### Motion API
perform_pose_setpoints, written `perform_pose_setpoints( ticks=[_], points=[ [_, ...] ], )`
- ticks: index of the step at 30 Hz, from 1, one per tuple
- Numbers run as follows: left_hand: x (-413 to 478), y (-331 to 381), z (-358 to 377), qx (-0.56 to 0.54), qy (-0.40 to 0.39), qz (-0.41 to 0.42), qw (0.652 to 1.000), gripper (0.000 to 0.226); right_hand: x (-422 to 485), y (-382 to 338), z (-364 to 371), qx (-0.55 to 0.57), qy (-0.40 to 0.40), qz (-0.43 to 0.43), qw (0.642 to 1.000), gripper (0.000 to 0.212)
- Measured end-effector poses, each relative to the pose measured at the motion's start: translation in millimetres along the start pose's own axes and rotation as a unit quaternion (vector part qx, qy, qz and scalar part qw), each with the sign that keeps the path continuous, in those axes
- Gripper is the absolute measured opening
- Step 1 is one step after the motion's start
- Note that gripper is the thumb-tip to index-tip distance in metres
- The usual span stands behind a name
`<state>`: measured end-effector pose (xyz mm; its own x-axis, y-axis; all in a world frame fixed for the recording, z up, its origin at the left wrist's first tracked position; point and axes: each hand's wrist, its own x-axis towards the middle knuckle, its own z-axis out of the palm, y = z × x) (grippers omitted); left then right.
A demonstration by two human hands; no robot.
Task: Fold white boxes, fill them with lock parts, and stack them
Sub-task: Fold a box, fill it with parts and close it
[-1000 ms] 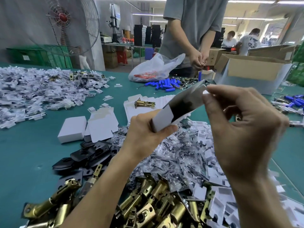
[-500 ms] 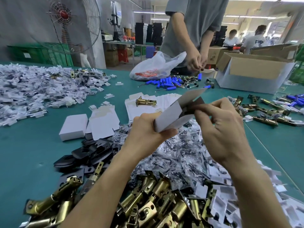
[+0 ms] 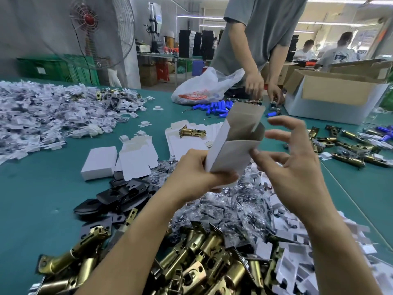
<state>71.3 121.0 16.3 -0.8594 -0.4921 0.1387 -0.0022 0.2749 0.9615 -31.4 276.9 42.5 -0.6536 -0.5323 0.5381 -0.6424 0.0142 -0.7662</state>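
Observation:
My left hand (image 3: pixel 197 177) grips the lower end of a white box (image 3: pixel 235 145) that is opened into a tube, its grey inside and top flaps showing. Just right of the box my right hand (image 3: pixel 291 167) hovers with its fingers spread, holding nothing. A pile of brass latches (image 3: pixel 202 262) lies nearest me, with bagged small parts (image 3: pixel 223 207) behind it and black plates (image 3: pixel 114 194) to the left. One folded white box (image 3: pixel 98 159) and a flat box blank (image 3: pixel 138 158) lie on the green table (image 3: pixel 38 199). A stack of flat blanks (image 3: pixel 187 141) carries one brass latch (image 3: pixel 192 132).
A large heap of white bagged parts (image 3: pixel 53 116) fills the far left. Across the table a person in a grey shirt (image 3: pixel 261 39) handles items beside a white plastic bag (image 3: pixel 204 86), blue cylinders (image 3: pixel 212 107) and an open cardboard carton (image 3: pixel 336 94). More brass latches (image 3: pixel 348 150) lie at right.
The box has gone from a flattened sleeve to an open upright tube. My right hand has let go of its top end and drawn back to the right with fingers spread.

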Motion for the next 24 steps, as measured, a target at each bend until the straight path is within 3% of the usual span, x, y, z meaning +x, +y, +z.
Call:
perform_pose_setpoints(
  ticks=[7,11,15,19,22,24],
  points=[
    [-1.8,1.1,-4.4,-0.040,-0.037,-0.031,0.998,0.034,0.6,16.4,8.2,0.140,-0.074,0.098,0.983,0.061],
    [-2.3,-0.8,-7.8,-0.062,-0.042,-0.044,0.996,0.041,-1.9,21.5,15.0,0.142,-0.178,0.129,0.965,0.045],
    [-1.5,0.1,-11.4,-0.084,-0.032,-0.040,0.995,0.050,-1.9,15.8,16.7,0.175,-0.182,0.106,0.962,0.039],
    [-1.6,4.1,-17.2,-0.105,-0.002,-0.039,0.994,0.052,-1.6,9.7,25.7,0.166,-0.144,0.070,0.973,0.042],
    [-3.3,11.7,-27.7,-0.145,0.059,-0.047,0.987,0.057,-4.0,12.3,38.4,0.225,-0.120,0.140,0.957,0.051],
    [-4.4,15.6,-40.0,-0.192,0.139,-0.045,0.970,0.056,-3.1,14.0,48.8,0.160,-0.140,0.167,0.963,0.044]
  ],
)
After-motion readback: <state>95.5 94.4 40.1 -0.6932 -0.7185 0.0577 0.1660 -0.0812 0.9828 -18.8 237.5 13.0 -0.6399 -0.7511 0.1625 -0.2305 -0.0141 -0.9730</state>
